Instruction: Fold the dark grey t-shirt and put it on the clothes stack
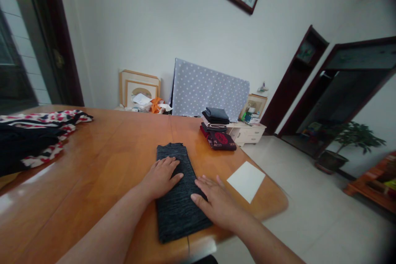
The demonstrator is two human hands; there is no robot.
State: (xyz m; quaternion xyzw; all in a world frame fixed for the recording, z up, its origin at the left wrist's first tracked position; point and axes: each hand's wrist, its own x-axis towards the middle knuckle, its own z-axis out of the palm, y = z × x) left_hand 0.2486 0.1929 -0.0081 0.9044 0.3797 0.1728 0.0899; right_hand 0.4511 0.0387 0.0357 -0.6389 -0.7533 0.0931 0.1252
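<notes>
A dark grey, heathered garment (182, 214), folded into a long narrow strip, lies flat near the front edge of the wooden table (105, 165). My left hand (162, 176) rests on its upper left part, fingers stretched out and palm down. On its right side lies my right hand (216, 200), also flat, with the fingers apart and the fingertips at the garment's edge. Neither hand grips the cloth. What kind of garment it is, the folds do not show.
Farther back stands a stack of folded clothes (218, 130). A white sheet (246, 181) lies by the right table edge. Loose clothes (37, 138) are heaped at the left. Behind the table are a polka-dot cloth (210, 88), framed pictures (139, 76) and a white cabinet (247, 134).
</notes>
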